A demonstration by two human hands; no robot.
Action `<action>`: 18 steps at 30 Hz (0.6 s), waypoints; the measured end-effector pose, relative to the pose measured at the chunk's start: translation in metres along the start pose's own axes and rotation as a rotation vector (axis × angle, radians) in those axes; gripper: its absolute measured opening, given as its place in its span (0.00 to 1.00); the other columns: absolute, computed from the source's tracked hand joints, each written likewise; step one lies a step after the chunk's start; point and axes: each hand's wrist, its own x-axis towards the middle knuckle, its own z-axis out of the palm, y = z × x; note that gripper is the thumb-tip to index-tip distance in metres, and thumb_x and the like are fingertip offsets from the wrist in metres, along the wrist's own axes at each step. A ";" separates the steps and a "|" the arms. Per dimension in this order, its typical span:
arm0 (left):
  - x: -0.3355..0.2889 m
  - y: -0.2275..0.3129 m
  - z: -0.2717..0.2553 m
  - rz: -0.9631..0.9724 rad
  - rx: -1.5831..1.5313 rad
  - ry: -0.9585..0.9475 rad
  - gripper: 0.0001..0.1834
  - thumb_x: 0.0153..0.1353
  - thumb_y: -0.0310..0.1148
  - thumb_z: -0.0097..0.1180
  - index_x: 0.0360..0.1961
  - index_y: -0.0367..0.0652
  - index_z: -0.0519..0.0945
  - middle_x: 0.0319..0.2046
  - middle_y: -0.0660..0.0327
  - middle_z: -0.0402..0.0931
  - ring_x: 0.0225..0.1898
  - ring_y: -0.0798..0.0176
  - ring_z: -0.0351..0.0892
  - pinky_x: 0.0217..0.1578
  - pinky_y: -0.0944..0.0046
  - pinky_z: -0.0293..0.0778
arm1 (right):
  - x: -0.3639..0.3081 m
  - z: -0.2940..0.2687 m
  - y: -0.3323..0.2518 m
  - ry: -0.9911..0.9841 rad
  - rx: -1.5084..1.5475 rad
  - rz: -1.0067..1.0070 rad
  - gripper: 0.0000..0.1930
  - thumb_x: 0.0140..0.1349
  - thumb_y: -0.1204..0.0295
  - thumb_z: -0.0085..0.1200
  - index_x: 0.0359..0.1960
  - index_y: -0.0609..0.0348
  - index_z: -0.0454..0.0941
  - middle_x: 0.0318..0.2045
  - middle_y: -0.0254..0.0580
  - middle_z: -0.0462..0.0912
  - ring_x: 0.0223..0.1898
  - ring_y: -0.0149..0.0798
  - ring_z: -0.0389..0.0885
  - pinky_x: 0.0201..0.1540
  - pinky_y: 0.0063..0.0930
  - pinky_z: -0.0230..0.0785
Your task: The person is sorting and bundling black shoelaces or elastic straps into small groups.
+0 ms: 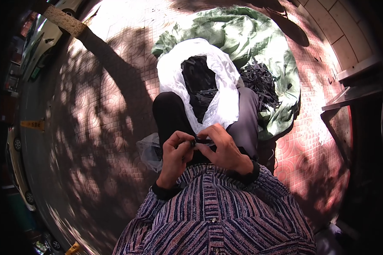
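Note:
Close together above my lap, my left hand (pixel 175 155) and my right hand (pixel 225 149) both pinch a small black piece (pixel 193 143). It looks like a narrow strip, and the fingers cover much of it. Just beyond them a white plastic bag (pixel 168 63) lies with its mouth spread wide, between my knees. Many thin black strips (pixel 198 78) fill the bag. To its right, a loose heap of similar black strips (pixel 259 85) rests on a green woven sheet (pixel 225 32).
A clear plastic bag (pixel 149 153) sits beside my left leg. Patterned paving (pixel 102 157) surrounds me, crossed by tree shadows. A tree trunk (pixel 64 20) rises at the far left, with parked cars (pixel 42 44) beyond. A tiled wall (pixel 336 32) and a ledge (pixel 349 97) stand at the right.

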 end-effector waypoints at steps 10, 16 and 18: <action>0.001 -0.003 -0.002 -0.021 0.201 -0.008 0.06 0.53 0.20 0.50 0.33 0.37 0.74 0.20 0.69 0.70 0.16 0.80 0.62 0.16 0.79 0.57 | 0.000 -0.007 -0.007 -0.219 0.179 0.230 0.11 0.52 0.76 0.54 0.36 0.66 0.69 0.31 0.53 0.73 0.33 0.53 0.77 0.35 0.38 0.69; -0.003 0.005 0.001 -0.010 0.421 0.049 0.10 0.52 0.21 0.54 0.38 0.36 0.76 0.29 0.68 0.74 0.30 0.78 0.70 0.29 0.79 0.66 | 0.003 -0.007 0.007 -0.316 0.637 0.730 0.08 0.60 0.73 0.48 0.38 0.65 0.69 0.26 0.38 0.74 0.28 0.31 0.74 0.31 0.22 0.67; -0.003 0.005 -0.003 -0.010 0.412 0.021 0.11 0.52 0.21 0.56 0.39 0.36 0.77 0.28 0.68 0.74 0.29 0.78 0.70 0.29 0.78 0.66 | 0.001 -0.008 0.010 -0.334 0.729 0.706 0.09 0.62 0.71 0.47 0.39 0.65 0.69 0.27 0.35 0.73 0.27 0.27 0.72 0.31 0.19 0.65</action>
